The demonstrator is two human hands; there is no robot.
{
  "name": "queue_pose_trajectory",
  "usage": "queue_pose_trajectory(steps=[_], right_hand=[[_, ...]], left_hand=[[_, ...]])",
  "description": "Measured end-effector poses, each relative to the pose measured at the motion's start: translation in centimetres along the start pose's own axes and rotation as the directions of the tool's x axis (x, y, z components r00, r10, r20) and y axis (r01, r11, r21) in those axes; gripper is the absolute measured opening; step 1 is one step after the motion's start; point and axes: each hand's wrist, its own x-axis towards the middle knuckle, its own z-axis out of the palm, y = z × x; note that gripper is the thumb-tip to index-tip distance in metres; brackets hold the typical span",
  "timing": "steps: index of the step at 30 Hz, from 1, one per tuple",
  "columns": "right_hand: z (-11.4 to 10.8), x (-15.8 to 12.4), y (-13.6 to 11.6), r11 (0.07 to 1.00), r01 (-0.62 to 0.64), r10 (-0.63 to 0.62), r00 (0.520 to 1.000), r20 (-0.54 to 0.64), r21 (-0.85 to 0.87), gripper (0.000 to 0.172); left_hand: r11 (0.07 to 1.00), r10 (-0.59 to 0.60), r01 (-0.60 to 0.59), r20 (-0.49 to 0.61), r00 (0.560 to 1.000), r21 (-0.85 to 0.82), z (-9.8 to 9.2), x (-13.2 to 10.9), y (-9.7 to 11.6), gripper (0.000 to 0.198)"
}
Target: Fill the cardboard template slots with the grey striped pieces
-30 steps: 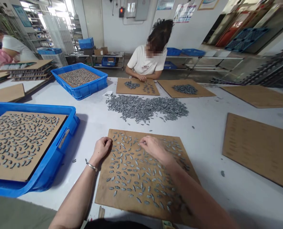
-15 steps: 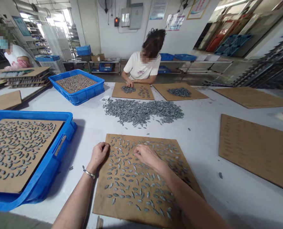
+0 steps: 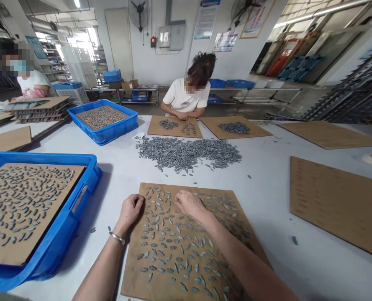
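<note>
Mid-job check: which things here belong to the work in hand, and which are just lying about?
In the job, it seems:
board, right hand over it, left hand at its left edge
grey pieces on it
pile beyond it

Apparently lying about:
stray piece, right
carton, back shelf
wall fan

From my remote seat I see the brown board (image 3: 131,279) lying flat, its near edge partly cut off; grey pieces (image 3: 173,247), pointed ovals, lie across it, mostly apart, at mixed angles.
</note>
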Motion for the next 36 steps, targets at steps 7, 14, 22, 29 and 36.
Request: queue_pose_trajectory(steps=[7, 14, 22, 29, 36], right_hand=[[-3.3, 2.7, 5.6, 0.955, -0.292, 0.298, 0.940, -0.168, 0.059, 0.023], [-4.4, 4.5, 9.4, 0.960, -0.270, 0.277, 0.955, -0.103, 0.071, 0.018], [-1.6, 0.4, 2.3, 0.969, -0.046, 0.057, 0.998, -0.040, 0.243, 0.014], [-0.5, -1.6, -1.4, 0.996, 0.089, -0.089, 0.993, 0.072, 0.001, 0.016], [-0.9, -0.4, 0.6, 0.986, 0.140, -0.141, 0.990, 0.001, 0.089, 0.018]], left_hand=[[1.000, -0.008, 0.008, -0.005, 1.000, -0.021, -0.1, 0.3, -0.2, 0.036], [0.998, -0.036, 0.036, -0.002, 0.999, -0.043, -0.2, 0.0, 0.2, 0.035], [0.999, -0.013, 0.013, 0.004, 1.000, -0.034, 0.1, 0.1, 0.0, 0.033], [1.000, -0.004, 0.004, 0.007, 1.000, -0.023, 0.1, -0.1, 0.1, 0.033], [1.000, -0.006, 0.006, 0.009, 1.000, -0.018, 0.1, 0.1, -0.2, 0.033]])
